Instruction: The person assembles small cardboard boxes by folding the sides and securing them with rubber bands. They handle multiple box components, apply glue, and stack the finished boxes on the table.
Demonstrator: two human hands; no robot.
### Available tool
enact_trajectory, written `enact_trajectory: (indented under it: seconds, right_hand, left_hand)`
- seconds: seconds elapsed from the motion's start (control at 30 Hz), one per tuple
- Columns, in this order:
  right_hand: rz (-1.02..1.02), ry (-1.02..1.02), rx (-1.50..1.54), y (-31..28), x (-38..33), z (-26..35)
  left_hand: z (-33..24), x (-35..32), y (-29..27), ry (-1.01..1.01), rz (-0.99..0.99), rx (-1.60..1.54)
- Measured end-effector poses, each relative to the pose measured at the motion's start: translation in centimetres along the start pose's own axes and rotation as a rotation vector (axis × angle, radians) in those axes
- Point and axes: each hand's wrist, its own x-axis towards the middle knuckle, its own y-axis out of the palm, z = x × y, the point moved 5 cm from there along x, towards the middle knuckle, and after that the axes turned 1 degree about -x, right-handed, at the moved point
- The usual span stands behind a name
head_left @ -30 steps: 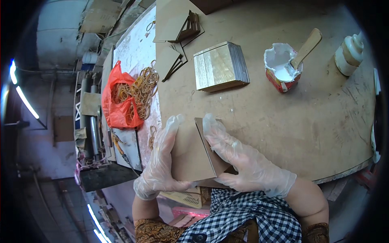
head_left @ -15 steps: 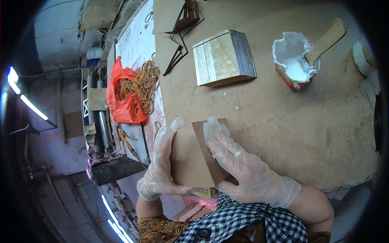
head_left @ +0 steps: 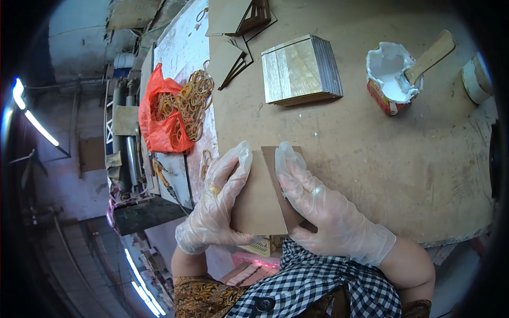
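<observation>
Both of my hands wear thin clear plastic gloves. Between them is a box-like piece of brown fibreboard (head_left: 259, 204), its panels meeting along a slanting edge. My left hand (head_left: 214, 204) clasps its left side, fingers laid along the panel and thumb at the near edge. My right hand (head_left: 328, 214) presses the right-hand panel, with long fingers stretched toward the far end and the thumb below. A dark gap shows near the right thumb; the inside of the piece is mostly hidden. Farther off stands a neat stack of slant-sided wooden panels (head_left: 297, 71).
At the far right is an open tub of white paste (head_left: 383, 90) with a wooden-handled brush (head_left: 432, 55) in it; a pale tape roll (head_left: 476, 79) lies beyond. Thin board pieces (head_left: 225, 61) lie at the far left. A red plastic bag (head_left: 154, 130) spills rubber bands (head_left: 196, 103).
The fingers of my left hand have come over onto the left panel. The brown piece has turned slightly and shifted a little right and away from me. My right hand keeps its hold.
</observation>
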Motion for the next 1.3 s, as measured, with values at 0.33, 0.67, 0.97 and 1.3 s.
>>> enact_trajectory:
  seconds: [0.33, 0.67, 0.97, 1.3]
  right_hand:
    - [0.148, 0.122, -0.145, -0.4, -0.1, 0.6]
    - [-0.232, 0.118, 0.325, -1.6, 4.5, 0.2]
    - [-0.245, 0.068, 0.129, 2.3, 6.5, -0.8]
    - [-0.197, 0.112, 0.092, 2.4, 6.8, -0.1]
  left_hand:
    - [0.3, -1.3, -1.0, 0.193, -0.188, -0.142]
    - [5.7, -2.5, 6.5, 0.067, -1.134, -1.592]
    - [2.6, -2.4, 6.4, 0.056, -1.042, -1.288]
    - [2.9, -2.3, 6.1, 0.089, -0.991, -1.174]
